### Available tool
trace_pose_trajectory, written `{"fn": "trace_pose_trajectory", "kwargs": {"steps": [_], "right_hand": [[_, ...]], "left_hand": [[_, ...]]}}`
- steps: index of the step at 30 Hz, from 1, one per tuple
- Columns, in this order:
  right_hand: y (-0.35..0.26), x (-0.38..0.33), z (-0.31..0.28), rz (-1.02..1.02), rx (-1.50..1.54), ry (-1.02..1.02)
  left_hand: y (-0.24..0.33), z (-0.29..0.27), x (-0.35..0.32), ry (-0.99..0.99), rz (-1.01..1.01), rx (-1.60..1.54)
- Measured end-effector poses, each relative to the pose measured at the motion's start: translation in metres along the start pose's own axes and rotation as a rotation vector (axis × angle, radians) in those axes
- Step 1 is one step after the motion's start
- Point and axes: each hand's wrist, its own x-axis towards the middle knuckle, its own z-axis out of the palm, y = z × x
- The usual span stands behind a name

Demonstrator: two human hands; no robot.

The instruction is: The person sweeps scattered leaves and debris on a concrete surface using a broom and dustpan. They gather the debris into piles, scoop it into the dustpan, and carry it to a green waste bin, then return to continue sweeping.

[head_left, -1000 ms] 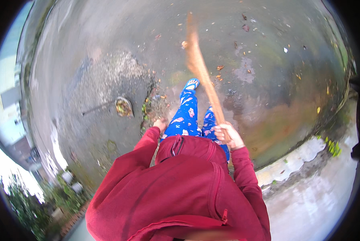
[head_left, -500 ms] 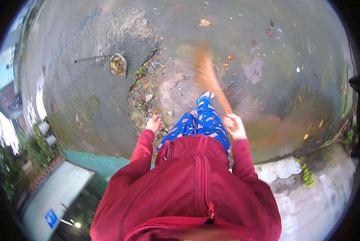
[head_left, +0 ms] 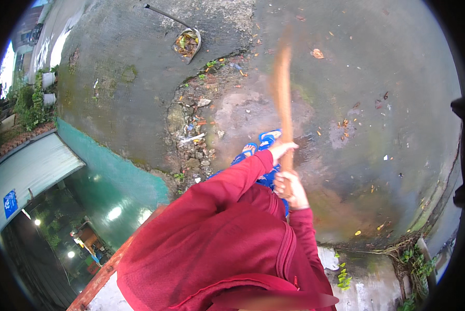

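A brown broom (head_left: 285, 98) reaches forward from my body over the wet ground, its far end smeared by motion. My right hand (head_left: 293, 189) is wrapped round its handle low down, near my waist. Just above that, my left hand (head_left: 283, 150) closes on the broom from the left side, with part of its fingers hidden. Below the hands are my feet in blue sandals (head_left: 270, 136). A long-handled dustpan (head_left: 187, 44) full of leaves lies on the ground ahead to the left, apart from the broom.
A strip of broken concrete and rubble (head_left: 193, 150) runs left of my feet. Fallen orange leaves (head_left: 317, 53) are scattered to the right. A green wall (head_left: 110, 171) and a pale awning (head_left: 33, 171) stand at left; plants (head_left: 416, 267) grow at lower right.
My left hand has come across from the left and taken hold of the broom. The broom has swung upright in view, and my body and the view have turned left.
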Motion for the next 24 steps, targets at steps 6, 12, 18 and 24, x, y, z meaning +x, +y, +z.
{"fn": "trace_pose_trajectory", "kwargs": {"steps": [6, 12, 18, 24], "right_hand": [[0.001, 0.098, 0.028, 0.265, 0.078, -0.080], [-0.013, 0.130, 0.042, 0.129, -0.086, 0.140], [-0.026, 0.083, 0.063, -0.047, -0.186, 0.142], [-0.086, 0.140, 0.085, 0.244, -0.090, 0.004]], "left_hand": [[0.021, -0.105, 0.037, 0.448, 0.137, -0.258], [0.033, -0.108, 0.078, 0.230, 0.065, -0.234], [0.064, -0.046, 0.050, 0.111, 0.170, -0.196], [0.142, -0.076, 0.065, 0.407, 0.193, -0.133]]}}
